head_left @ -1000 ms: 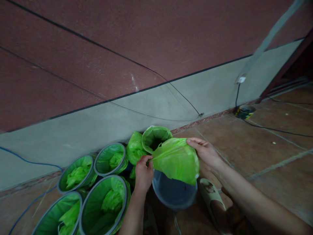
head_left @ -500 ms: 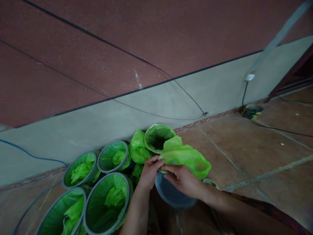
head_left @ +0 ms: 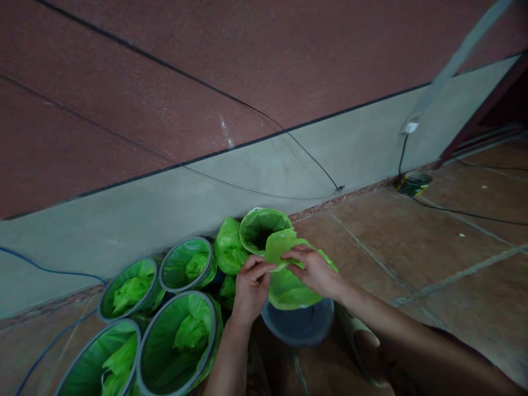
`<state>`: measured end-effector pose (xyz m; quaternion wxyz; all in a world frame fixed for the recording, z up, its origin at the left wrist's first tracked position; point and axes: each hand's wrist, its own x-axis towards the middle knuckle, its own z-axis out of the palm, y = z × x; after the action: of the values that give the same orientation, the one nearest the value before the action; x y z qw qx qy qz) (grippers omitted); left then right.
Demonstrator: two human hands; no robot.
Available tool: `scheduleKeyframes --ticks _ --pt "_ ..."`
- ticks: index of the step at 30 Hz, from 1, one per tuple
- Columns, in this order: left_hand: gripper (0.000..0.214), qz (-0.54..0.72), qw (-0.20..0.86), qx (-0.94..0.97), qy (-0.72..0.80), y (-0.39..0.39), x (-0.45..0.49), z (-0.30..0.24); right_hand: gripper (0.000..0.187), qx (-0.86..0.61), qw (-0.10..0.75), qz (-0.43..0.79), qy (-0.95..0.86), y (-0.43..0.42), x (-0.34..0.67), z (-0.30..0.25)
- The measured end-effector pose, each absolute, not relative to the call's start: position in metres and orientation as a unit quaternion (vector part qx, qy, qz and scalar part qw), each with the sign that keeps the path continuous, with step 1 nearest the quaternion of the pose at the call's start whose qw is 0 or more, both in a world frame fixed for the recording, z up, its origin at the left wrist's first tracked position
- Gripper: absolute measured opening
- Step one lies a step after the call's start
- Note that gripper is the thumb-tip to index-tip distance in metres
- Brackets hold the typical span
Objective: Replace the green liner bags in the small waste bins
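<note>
A thin green plastic bag [head_left: 295,291] is stretched between my two hands, its lower part hanging over a grey-blue bin [head_left: 299,324]. My left hand [head_left: 251,283] pinches its left edge between thumb and fingers. On the upper side, my right hand [head_left: 311,267] grips the bag's folded edge. The bin stands on the floor below, with its inside partly in view. Just behind the hands is another bin lined in green [head_left: 264,212], dark inside. Beside it on the left lies a bunched green bag [head_left: 229,245].
Several lined bins [head_left: 181,346] with crumpled green bags inside stand at the left. Blue cable [head_left: 53,269] runs over the floor there. Along the wall at the right sits a dark can [head_left: 414,184], with a black cable [head_left: 462,212] past it.
My right hand has moved up along the bag. The bag has swung from pointing right to hanging spread over the bin. The view has shifted slightly.
</note>
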<state>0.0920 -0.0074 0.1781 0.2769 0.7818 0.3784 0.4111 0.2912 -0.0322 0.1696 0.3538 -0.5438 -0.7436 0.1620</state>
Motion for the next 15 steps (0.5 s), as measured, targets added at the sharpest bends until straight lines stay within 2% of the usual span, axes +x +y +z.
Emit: scheduleKeyframes --ticks 4,9,12,15 --pt "0.027 0.421 0.178 0.790 0.408 -0.007 0.092 0.174 0.021 -0.580 0.352 0.117 -0.725 -0.034 0.294 0.172" --pt "0.020 0.456 0.070 0.741 0.488 -0.005 0.088 0.176 0.034 -0.619 0.371 0.017 -0.692 -0.034 0.305 0.176" --pt "0.019 0.475 0.046 0.693 0.541 -0.005 0.084 0.179 0.044 -0.641 0.394 -0.021 -0.658 -0.031 0.318 0.179" --pt "0.020 0.487 0.050 0.654 0.576 -0.005 0.081 0.181 0.044 -0.671 0.403 -0.054 -0.620 -0.027 0.333 0.179"
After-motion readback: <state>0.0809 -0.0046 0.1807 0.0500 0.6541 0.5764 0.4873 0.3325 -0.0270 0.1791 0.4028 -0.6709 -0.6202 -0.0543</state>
